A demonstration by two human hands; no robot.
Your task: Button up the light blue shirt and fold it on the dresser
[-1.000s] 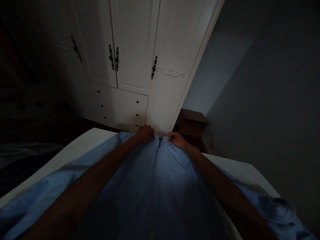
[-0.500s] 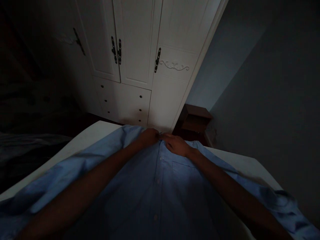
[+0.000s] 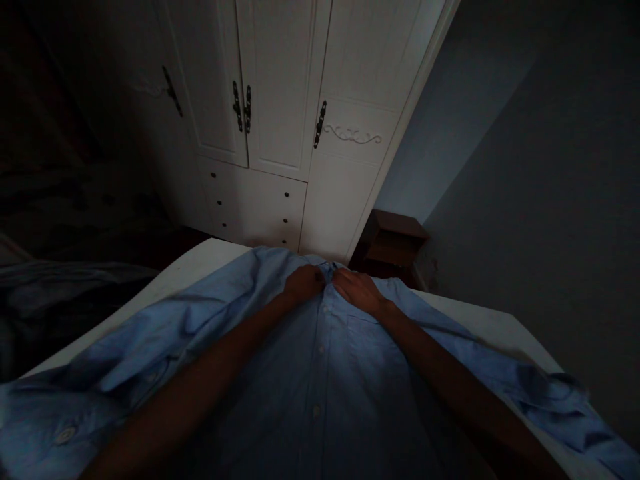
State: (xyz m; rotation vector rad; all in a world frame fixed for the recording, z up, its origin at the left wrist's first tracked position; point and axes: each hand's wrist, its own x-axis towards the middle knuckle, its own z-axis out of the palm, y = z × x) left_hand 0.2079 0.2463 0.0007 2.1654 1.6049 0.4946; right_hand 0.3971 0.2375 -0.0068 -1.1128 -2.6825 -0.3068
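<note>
Shirt (image 3: 365,367): in the head view, blue, spread on a white table (image 3: 490,323).
Hands: left hand (image 3: 305,283) curled, right hand (image 3: 358,291) flatter, close together at the collar (image 3: 316,259); cannot tell their grip.
Change: collar gap narrowed since a second ago; fronts seem aligned.

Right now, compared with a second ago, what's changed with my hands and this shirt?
Your left hand and right hand have come closer together at the neck of the blue button-up shirt, and more collar shows beyond them. It's too dark to tell if either let go. The shirt stays front-up on the white tabletop; the wardrobe doors remain shut.
</note>
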